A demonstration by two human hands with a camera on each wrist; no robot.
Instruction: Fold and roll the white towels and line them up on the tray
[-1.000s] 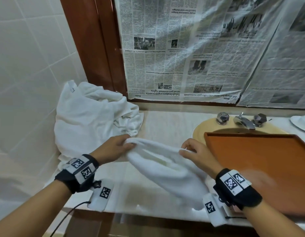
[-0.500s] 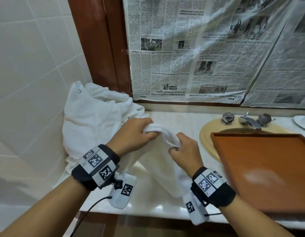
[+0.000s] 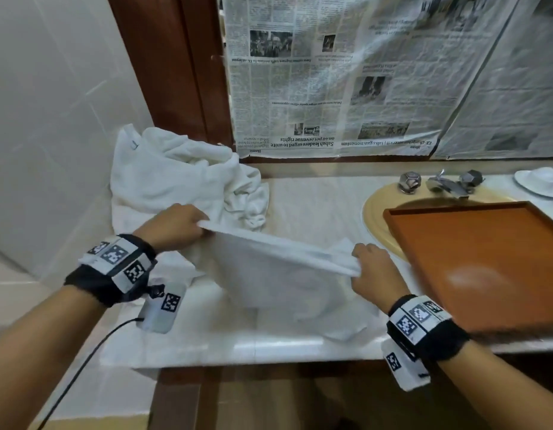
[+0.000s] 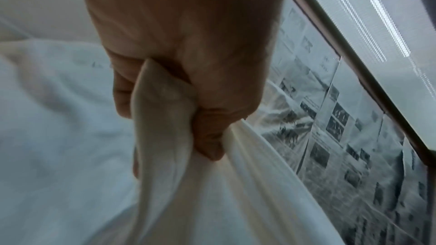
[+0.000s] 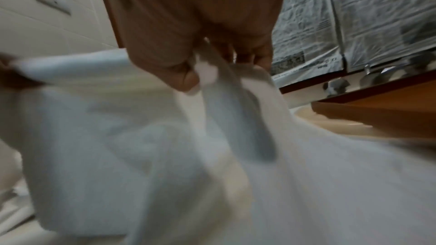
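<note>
Both hands, left hand (image 3: 175, 226) & right hand (image 3: 374, 268), pinch the towel (image 3: 284, 274) taut over the desk (image 3: 315, 200), tray (image 3: 473, 262) at 3 o'clock — a slipped corner would probably skew the fold.

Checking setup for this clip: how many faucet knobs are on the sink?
2. One faceted metal knob sits left of the spout, the other knob right of it, both behind the wooden tray.

Soft matt cloth towel (image 3: 278, 274); glossy wooden tray (image 3: 486, 243) (reflecting light).
</note>
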